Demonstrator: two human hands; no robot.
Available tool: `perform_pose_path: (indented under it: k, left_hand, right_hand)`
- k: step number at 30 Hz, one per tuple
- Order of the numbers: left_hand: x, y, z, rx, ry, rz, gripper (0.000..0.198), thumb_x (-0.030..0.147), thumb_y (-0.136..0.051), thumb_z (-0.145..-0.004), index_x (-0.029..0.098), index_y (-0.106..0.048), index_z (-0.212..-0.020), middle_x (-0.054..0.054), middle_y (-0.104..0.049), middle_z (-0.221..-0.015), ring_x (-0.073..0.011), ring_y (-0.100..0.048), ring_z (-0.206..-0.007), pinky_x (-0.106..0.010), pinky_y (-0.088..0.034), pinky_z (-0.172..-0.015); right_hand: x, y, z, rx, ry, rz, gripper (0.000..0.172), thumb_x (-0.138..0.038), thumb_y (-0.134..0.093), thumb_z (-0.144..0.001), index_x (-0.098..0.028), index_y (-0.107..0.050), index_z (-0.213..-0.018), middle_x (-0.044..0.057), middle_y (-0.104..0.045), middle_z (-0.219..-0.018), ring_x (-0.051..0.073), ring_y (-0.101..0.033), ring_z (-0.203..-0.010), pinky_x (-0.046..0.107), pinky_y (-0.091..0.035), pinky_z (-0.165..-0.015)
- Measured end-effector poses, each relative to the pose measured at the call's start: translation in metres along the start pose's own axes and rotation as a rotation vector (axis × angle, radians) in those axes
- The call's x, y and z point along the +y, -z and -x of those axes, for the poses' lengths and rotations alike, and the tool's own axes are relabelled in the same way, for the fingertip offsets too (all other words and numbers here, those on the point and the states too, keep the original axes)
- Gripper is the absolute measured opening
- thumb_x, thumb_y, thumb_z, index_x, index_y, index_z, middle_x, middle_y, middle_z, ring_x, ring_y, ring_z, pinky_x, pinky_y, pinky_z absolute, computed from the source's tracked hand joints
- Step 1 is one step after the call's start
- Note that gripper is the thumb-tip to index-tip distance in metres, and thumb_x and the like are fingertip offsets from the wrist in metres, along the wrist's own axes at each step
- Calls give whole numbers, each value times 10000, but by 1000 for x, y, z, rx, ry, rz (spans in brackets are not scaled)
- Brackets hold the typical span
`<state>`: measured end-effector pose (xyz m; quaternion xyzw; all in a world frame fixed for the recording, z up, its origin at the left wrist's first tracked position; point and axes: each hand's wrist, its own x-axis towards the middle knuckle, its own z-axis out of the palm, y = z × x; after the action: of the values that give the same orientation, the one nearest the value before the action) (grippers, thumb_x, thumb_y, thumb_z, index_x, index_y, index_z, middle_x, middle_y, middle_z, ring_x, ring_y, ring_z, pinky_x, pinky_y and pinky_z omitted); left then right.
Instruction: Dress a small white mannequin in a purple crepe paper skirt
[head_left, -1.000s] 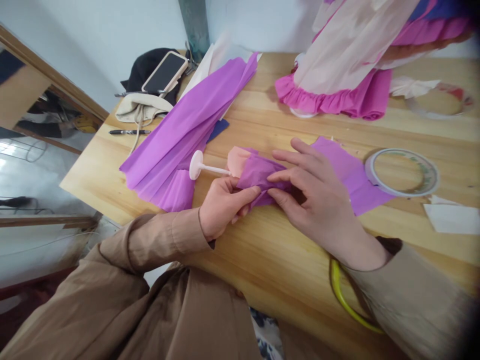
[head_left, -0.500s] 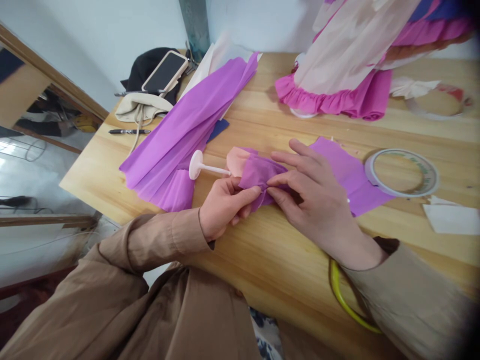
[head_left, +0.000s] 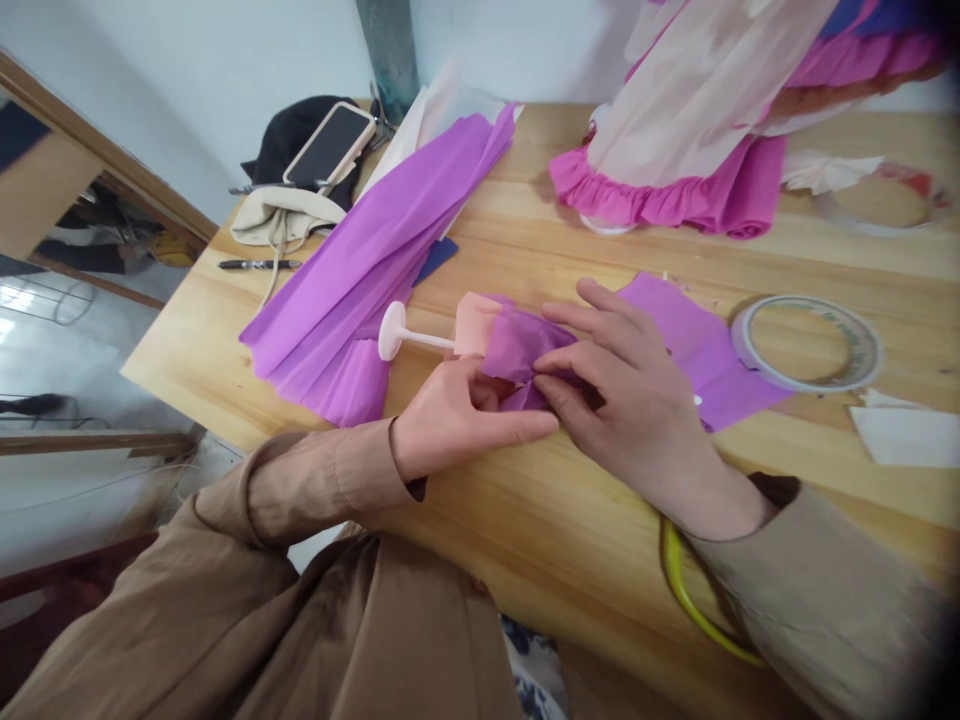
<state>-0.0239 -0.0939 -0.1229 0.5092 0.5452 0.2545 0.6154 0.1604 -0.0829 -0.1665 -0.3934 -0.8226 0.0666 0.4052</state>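
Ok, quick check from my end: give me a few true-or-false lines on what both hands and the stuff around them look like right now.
1. Both hands are on the purple paper wrap. True: the left hand and right hand pinch it together.
2. The white stick points toward the tape ring. False: it sticks out left, away from the tape ring.
3. A phone lies on the dark bag at the far corner. True.
4. The pen lies beside the tape ring. False: the pen lies at the table's left edge.

hidden: my right hand [head_left: 637, 400] covers the purple paper's [head_left: 525, 345] middle | cut off: dress [head_left: 675, 130] at top edge | blurred: lower right corner
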Motion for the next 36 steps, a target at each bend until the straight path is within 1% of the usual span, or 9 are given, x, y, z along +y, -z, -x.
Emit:
perform_pose_path:
  k: [2, 4, 7, 12, 20, 26, 31, 34, 36]
  left_hand:
    - [1, 0, -1, 24, 3, -126, 443, 348, -869, -533, 183, -460, -575, 88, -390, -452, -36, -309, -445, -220, -179, -428]
    - [0, 0, -1, 59, -6, -180, 342, 280, -817, -599, 176, -491, -588, 86, -402, -465, -41, -320, -461, -220, -204, -442]
    - [-6, -1, -3, 107, -50, -133, 205, 260, -746, -693, 153, -584, -629, 58, -458, -507, -57, -367, -493, -220, -255, -460]
    - [-16, 0, -6, 102, -114, 9, 192, 285, -741, -741, 132, -662, -654, -3, -616, -602, -99, -525, -584, -225, -387, -525]
    - [-10, 0, -3, 112, -82, 57, 157, 246, -710, -747, 119, -685, -658, 2, -625, -611, -91, -533, -579, -218, -395, -547]
    - [-13, -3, -6, 121, -52, 148, 173, 274, -782, -701, 107, -740, -727, -27, -705, -688, -105, -592, -623, -220, -454, -584]
    - [-13, -4, -7, 141, -52, 230, 107, 221, -756, -715, 115, -759, -720, -17, -716, -688, -89, -581, -608, -210, -461, -591]
    - [-12, -3, -7, 147, -29, 233, 113, 221, -750, -718, 109, -745, -703, -7, -686, -639, -82, -553, -579, -208, -439, -564]
    - [-13, -3, -7, 136, -30, 230, 125, 231, -743, -726, 106, -742, -715, -8, -680, -641, -83, -550, -579, -210, -435, -563]
  right_hand:
    - [-1, 1, 0, -27, -30, -26, 140, -118, -631, -860, -253, -672, -852, 85, -679, -1270, 356, -513, -1370, 606, -446, -1122]
    - [-2, 1, 0, -35, -50, -38, 171, -106, -628, -858, -269, -681, -849, 65, -677, -1276, 349, -503, -1379, 609, -434, -1133]
    - [-2, 1, 0, -13, -9, -14, 122, -125, -634, -863, -242, -665, -850, 96, -680, -1265, 367, -510, -1369, 633, -453, -1102]
    - [-1, 0, 1, -4, 23, 17, 91, -146, -617, -883, -228, -639, -850, 106, -681, -1262, 369, -523, -1358, 643, -477, -1072]
    - [-7, 6, -2, -118, -97, -24, 258, -109, -612, -860, -336, -711, -932, 27, -657, -1326, 360, -467, -1408, 650, -415, -1138]
    - [-5, 3, 0, -57, -28, -13, 134, -150, -616, -881, -276, -663, -886, 68, -664, -1300, 339, -478, -1402, 637, -445, -1113]
    - [-1, 24, -9, -7, -32, 44, 135, -139, -629, -876, -271, -617, -903, 98, -686, -1229, 341, -532, -1358, 598, -480, -1092]
    - [5, 36, -13, -18, -42, 60, 58, -225, -656, -882, -246, -626, -927, 138, -686, -1217, 362, -549, -1334, 613, -470, -1087]
    - [10, 36, -13, -58, -19, 61, 105, -293, -679, -876, -261, -640, -969, 125, -674, -1261, 373, -528, -1352, 629, -460, -1089]
